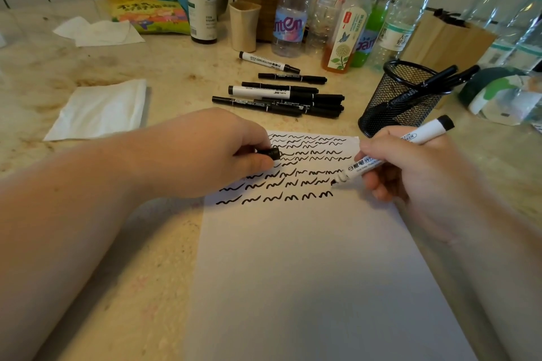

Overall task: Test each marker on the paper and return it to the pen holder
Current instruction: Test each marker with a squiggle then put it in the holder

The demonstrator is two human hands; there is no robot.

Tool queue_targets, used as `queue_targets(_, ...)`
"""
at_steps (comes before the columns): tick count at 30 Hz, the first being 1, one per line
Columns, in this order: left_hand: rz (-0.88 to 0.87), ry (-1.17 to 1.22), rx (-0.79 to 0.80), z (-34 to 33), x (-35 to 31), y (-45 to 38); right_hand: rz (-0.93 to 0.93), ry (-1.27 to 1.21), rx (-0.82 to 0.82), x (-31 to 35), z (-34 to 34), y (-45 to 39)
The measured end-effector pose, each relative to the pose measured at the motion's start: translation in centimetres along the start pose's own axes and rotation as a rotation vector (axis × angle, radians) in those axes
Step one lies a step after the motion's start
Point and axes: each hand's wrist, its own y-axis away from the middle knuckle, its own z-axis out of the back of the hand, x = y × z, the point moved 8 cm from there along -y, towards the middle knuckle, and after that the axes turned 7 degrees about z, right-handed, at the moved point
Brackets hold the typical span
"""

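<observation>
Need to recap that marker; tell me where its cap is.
In the head view, the cap is pinched in the left hand, over the paper's scribbled upper left.

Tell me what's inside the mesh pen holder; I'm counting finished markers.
Black markers lean inside the mesh pen holder, ends poking over the rim to the right. At least two show; the dark mesh hides their lower parts, so an exact count isn't possible.

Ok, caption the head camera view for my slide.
Right hand tests a whiteboard marker on paper; left hand holds its cap.
</observation>
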Motion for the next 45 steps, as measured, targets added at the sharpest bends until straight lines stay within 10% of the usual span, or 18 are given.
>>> queue_targets(11,-0.018,0.101,-0.022,0.6,-1.1,0.4,0.103,-0.398,0.179,1.7,-1.9,0.3)
queue_targets(45,-0.002,0.296,-0.046,1.0,-1.5,-0.1,0.194,-0.247,0.245,1.7,-2.8,0.0)
